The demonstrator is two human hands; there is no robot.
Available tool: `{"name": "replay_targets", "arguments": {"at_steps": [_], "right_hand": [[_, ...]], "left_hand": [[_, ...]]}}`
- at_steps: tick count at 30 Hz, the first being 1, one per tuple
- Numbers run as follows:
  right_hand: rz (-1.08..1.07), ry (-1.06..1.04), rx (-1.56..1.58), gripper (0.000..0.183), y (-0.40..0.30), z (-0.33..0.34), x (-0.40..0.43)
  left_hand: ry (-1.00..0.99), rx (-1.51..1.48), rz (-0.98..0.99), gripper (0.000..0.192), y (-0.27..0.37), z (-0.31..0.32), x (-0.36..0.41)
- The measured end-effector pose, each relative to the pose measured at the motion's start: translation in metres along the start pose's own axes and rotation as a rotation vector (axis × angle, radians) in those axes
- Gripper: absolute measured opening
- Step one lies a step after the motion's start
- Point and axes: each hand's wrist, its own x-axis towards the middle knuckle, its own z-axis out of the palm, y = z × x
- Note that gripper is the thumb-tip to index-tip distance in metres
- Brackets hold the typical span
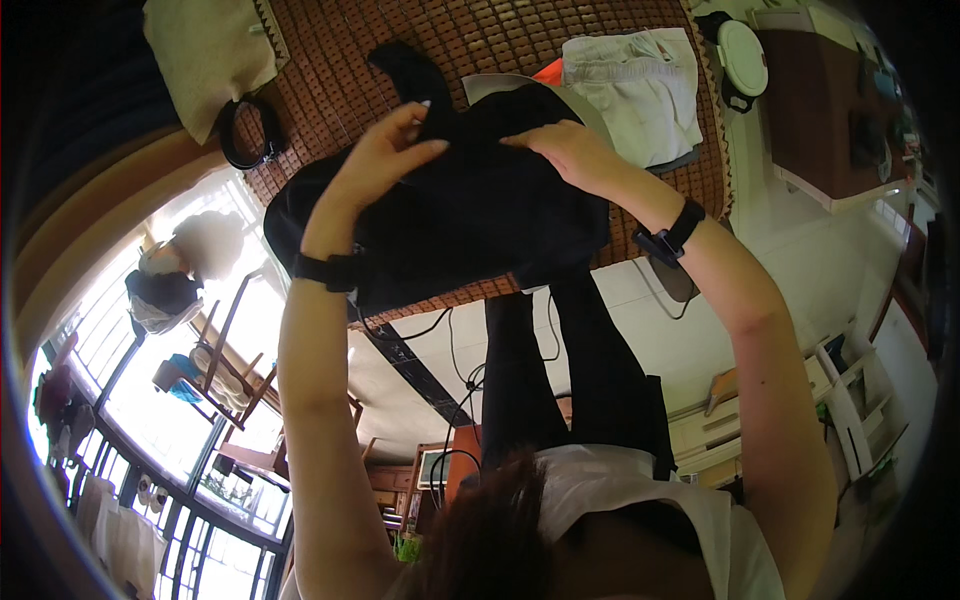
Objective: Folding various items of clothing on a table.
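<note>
A black cloth garment point(480, 217) lies spread and rumpled across a brown woven tile mat point(330, 67). One narrow strip of it point(409, 71), perhaps a sleeve, points away from me. My left hand point(386, 154) is at the base of that strip, with thumb and forefinger apart against the cloth. On the other side, my right hand point(566, 154) pinches the garment's upper right part between its fingertips; its thumb is mostly hidden. Both wrists wear black bands. White shorts point(630, 97) with a gathered waistband lie folded beyond my right hand, over other light, grey and orange cloth.
A beige cushion point(214, 60) and a coiled black belt point(251, 135) are at the mat's left. A white-lidded bin point(742, 56) stands on the floor to the right, near a brown-topped table point(825, 112). Black cables point(469, 382) trail on the floor by my legs.
</note>
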Motion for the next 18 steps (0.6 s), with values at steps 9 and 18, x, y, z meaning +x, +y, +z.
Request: {"name": "replay_targets", "arguments": {"at_steps": [9, 18], "right_hand": [[0.116, 0.556, -0.118, 0.021, 0.067, -0.011, 0.100], [0.443, 0.488, 0.010, 0.043, 0.066, 0.008, -0.066]], "left_hand": [[1.002, 0.832, 0.609, 0.047, 0.016, -0.068, 0.090], [1.069, 0.621, 0.085, 0.033, -0.148, -0.036, -0.103]]}}
